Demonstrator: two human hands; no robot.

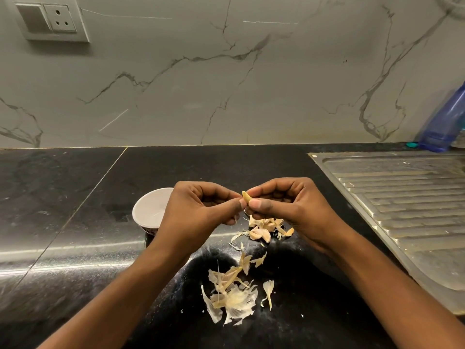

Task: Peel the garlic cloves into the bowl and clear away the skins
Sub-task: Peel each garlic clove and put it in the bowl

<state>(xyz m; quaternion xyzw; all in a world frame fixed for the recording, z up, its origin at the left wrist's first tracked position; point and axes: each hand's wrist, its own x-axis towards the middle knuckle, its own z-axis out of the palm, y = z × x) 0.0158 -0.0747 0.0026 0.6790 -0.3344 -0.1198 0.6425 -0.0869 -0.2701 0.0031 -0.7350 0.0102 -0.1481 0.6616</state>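
Above the black counter, my left hand (201,207) and my right hand (286,205) meet fingertip to fingertip and pinch one small yellowish garlic clove (246,196) between them. A small white bowl (148,210) stands on the counter just left of my left hand, which hides part of its rim; its visible inside looks bare. Under my right hand lies a clump of unpeeled garlic cloves (261,230). Nearer to me, a loose pile of papery garlic skins (232,295) is spread on the counter.
A steel sink drainboard (402,197) takes up the right side. A blue plastic bottle (445,119) stands at the far right against the marble wall. A wall socket (50,20) is at the upper left. The black counter (63,197) stretches to the left.
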